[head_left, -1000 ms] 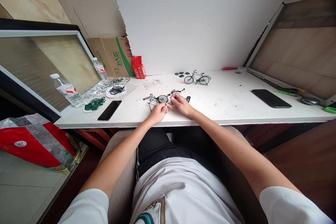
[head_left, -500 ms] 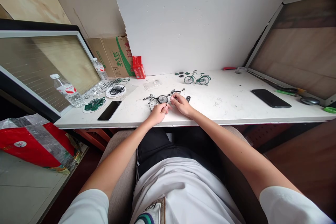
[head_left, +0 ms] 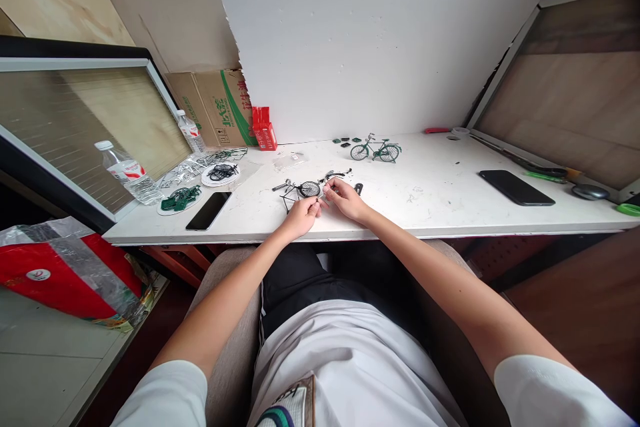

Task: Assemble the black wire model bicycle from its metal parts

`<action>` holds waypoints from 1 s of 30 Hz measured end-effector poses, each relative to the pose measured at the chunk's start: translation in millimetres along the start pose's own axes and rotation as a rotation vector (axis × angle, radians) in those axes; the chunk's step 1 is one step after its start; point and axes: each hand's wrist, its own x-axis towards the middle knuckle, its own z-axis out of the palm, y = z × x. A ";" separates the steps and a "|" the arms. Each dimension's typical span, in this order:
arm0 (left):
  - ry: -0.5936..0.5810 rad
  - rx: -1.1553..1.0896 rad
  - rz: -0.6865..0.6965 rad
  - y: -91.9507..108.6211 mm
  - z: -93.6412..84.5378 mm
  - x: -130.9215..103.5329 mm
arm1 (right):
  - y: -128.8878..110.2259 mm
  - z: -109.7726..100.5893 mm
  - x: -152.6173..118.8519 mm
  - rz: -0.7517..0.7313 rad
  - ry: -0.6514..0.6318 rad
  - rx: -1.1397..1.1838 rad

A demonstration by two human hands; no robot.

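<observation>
My left hand (head_left: 304, 215) and my right hand (head_left: 344, 199) are close together near the table's front edge, fingertips almost meeting. Both are closed in a pinch; whatever lies between the fingertips is too small to make out. Just behind my left hand lies a small black model bicycle frame (head_left: 286, 200), partly covered by that hand, with a black spoked wheel (head_left: 309, 189) beside it. Beyond my right fingers are thin black parts (head_left: 340, 175). A small black tool-like piece (head_left: 359, 188) lies by my right knuckles.
A green model bicycle (head_left: 376, 149) stands farther back, near small dark pieces (head_left: 345, 142). On the left are a phone (head_left: 209, 211), plates of green parts (head_left: 180, 198) and black parts (head_left: 223, 173), and water bottles (head_left: 130, 173). Another phone (head_left: 517, 187) and a mouse (head_left: 590, 191) lie right.
My right hand's fingertips have shifted very slightly. Everything else looks the same.
</observation>
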 end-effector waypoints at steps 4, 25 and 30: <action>0.006 -0.007 -0.002 -0.1 0.1 0.3 | 0.2 -0.7 1.9 -0.016 -0.002 0.005; 0.093 -0.169 -0.051 -6.6 4.3 1.6 | 12.0 -0.8 2.6 0.012 0.006 0.076; 0.081 -0.176 -0.044 -8.3 4.5 2.1 | 13.9 -1.0 3.4 0.000 0.026 0.033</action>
